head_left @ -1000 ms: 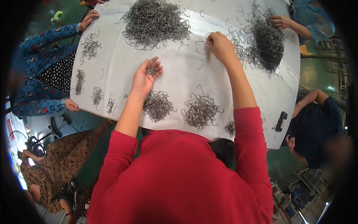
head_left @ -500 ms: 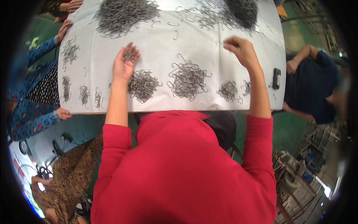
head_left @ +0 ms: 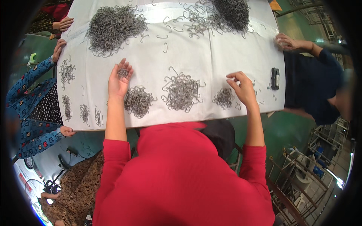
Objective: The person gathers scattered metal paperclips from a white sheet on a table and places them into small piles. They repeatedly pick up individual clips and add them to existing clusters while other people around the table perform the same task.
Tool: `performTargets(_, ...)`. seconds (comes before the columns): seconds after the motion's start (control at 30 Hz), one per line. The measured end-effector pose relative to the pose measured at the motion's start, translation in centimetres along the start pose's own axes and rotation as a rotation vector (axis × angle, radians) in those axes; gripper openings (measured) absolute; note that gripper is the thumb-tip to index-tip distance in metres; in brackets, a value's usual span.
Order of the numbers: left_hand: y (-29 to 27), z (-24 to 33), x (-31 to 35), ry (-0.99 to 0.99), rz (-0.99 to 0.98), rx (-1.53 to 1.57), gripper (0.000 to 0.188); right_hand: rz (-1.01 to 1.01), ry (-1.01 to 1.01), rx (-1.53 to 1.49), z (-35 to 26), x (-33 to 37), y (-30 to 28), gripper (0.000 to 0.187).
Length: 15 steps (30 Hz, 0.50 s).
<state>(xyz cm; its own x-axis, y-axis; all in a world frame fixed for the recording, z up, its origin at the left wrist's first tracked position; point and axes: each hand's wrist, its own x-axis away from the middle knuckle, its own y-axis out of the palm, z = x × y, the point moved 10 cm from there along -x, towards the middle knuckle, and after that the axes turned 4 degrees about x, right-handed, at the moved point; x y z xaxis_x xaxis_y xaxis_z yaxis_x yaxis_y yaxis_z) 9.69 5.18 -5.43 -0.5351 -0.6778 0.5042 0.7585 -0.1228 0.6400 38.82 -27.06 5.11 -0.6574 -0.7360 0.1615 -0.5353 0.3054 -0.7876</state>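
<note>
My left hand (head_left: 120,81) is turned palm up over the table, its fingers curled around a small bunch of grey metal hooks (head_left: 123,72). Just beside its wrist lies a pile of bent wire hooks (head_left: 138,101). A larger, looser pile of hooks (head_left: 183,91) sits in the middle, between my two hands. My right hand (head_left: 243,87) hovers over the table's near right, thumb and forefinger drawn together in a pinch; anything between the tips is too small to make out. Below its fingertips is a small pile of hooks (head_left: 224,98).
Two big heaps of hooks, one at far left (head_left: 113,30) and a darker one (head_left: 233,15) at far right, lie on the white-covered table (head_left: 151,60). Smaller clusters line the left edge. A black device (head_left: 275,78) rests at right. Co-workers' hands (head_left: 59,50) touch the table's edges.
My right hand has come down and nearer, toward the small right pile. The left hand still holds its bunch. The view has shifted, and the right co-worker's hand has reached the table edge.
</note>
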Motion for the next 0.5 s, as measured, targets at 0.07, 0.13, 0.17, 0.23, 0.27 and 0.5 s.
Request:
performTargets(0.07, 0.1, 0.3, 0.2, 0.004, 0.012, 0.019, 0.037, 0.098, -0.1, -0.025, -2.5, -3.4, 0.2, 0.019)
performTargets(0.13, 0.3, 0.2, 0.1, -0.001, 0.021, 0.034, 0.037, 0.23, -0.265, 0.058, -5.3, -6.5, 0.8, 0.02)
performTargets(0.17, 0.4, 0.3, 0.1, 0.001, 0.026, 0.032, 0.037, 0.294, -0.348, 0.094, -6.7, -7.8, 1.4, 0.021)
performTargets(0.23, 0.3, 0.4, 0.1, -0.002, 0.036, 0.029, 0.036, 0.377, -0.315, 0.18, -8.6, -10.5, 3.3, 0.019)
performTargets(0.27, -0.1, 0.2, 0.1, -0.014, 0.064, 0.039, 0.037, 0.414, -0.297, 0.226, -8.9, -11.6, 3.7, 0.019)
performTargets(0.5, -0.2, 0.2, 0.2, -0.047, 0.088, 0.025, 0.038, 0.269, -0.16, 0.287, -4.6, -18.3, 1.8, 0.008)
